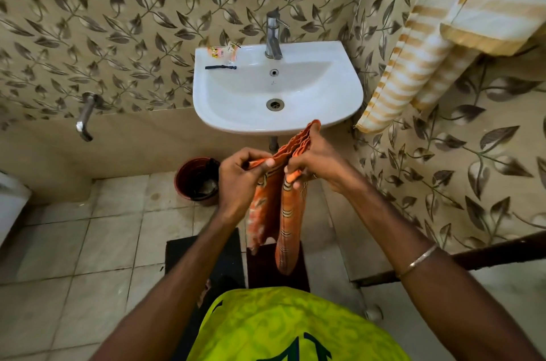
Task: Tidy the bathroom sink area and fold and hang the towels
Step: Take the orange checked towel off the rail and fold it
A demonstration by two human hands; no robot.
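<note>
The orange towel (285, 213) was held before the washbasin (339, 112), its long axis hanging straight down. Its gathered top edge was pinched by the right hand (316, 158) and left hand (240, 176), the latter nearer.

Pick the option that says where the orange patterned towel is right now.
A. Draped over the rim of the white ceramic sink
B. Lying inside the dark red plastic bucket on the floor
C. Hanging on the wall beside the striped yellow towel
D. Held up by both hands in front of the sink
D: the left hand and right hand both grip the bunched top of the orange patterned towel, which hangs below them, in front of the white ceramic sink.
</note>
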